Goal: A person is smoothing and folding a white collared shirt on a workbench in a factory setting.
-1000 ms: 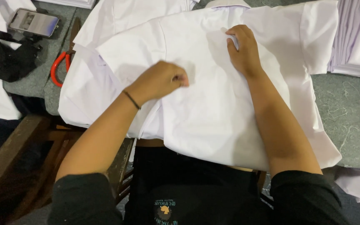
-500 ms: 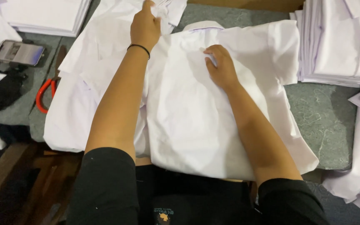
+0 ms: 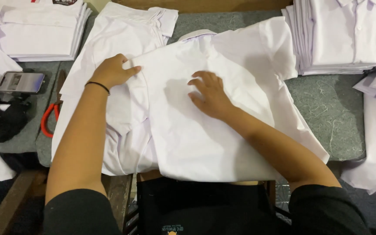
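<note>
White cotton made up the shirt spread face-down across the middle of the table; its collar pointed to the far side and its hem hung at the near edge, so the long axis ran from near to far; one short sleeve lay out toward the right, and the left side was folded in over the back.

The table was covered in grey felt-like cloth, speckled with loose threads; a dark wooden frame showed beneath its near-left corner. More white shirts lay under and to the left of the spread one; a neat pile of folded shirts sat at the far left, and a taller stack of shirts stood at the far right; loose white cloth hung at the right edge. On the left lay a phone, a pair of red-handled scissors and a black bag, well apart from the hands. Little of the room beyond could be made out.

The left hand had its grip closed, pinching the folded left edge of the shirt near the shoulder between thumb and fingers; a thin black band circled that wrist. The right hand lay flat on the middle of the shirt's back, fingers spread and pressing the cloth, gripping nothing.
</note>
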